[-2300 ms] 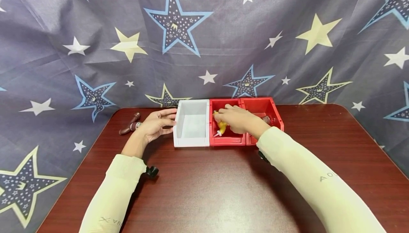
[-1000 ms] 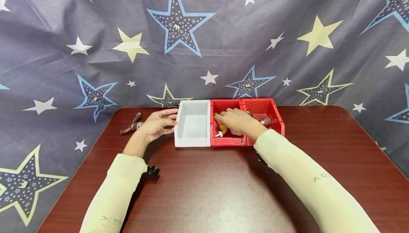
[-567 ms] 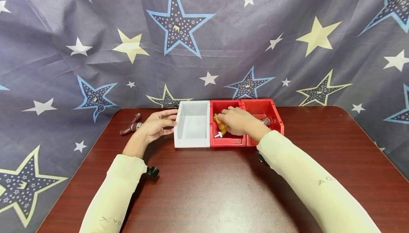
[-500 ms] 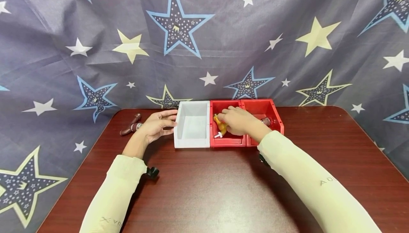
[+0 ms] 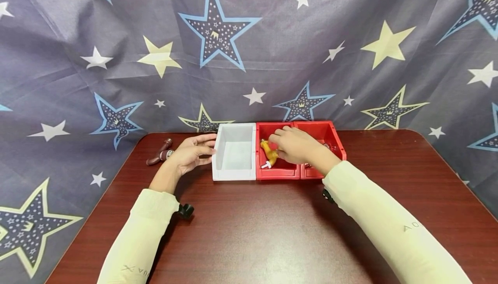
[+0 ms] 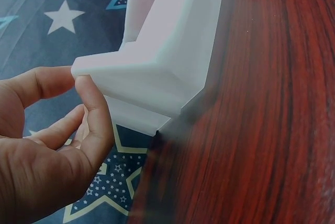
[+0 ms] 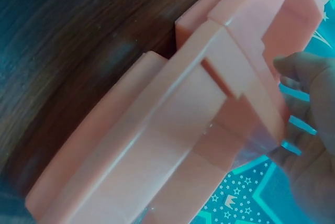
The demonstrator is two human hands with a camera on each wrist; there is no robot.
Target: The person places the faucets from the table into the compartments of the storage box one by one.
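A white open-front bin (image 5: 233, 174) stands beside two joined red bins, the middle bin (image 5: 277, 173) and the right bin (image 5: 340, 145). My left hand (image 5: 189, 153) touches the white bin's outer left side with its fingertips, at the rim corner in the left wrist view. A yellow tap-shaped piece (image 5: 271, 154) with a white tip lies in the middle bin. Right above its right side is my right hand (image 5: 295, 145), fingers bent downward. In the right wrist view, a gap shows between thumb and fingers, with nothing seen gripped there.
Left of the left hand, a brown tap-like piece (image 5: 160, 152) with a pale band lies on the wooden table (image 5: 249, 232). Small reddish-brown pieces in the right bin are partly hidden by the right wrist. A star-patterned cloth (image 5: 233, 85) hangs directly behind the bins.
My right hand has risen and shifted right off the yellow piece, which now shows more fully. Its wrist covers more of the right bin. The left hand stays against the white bin.
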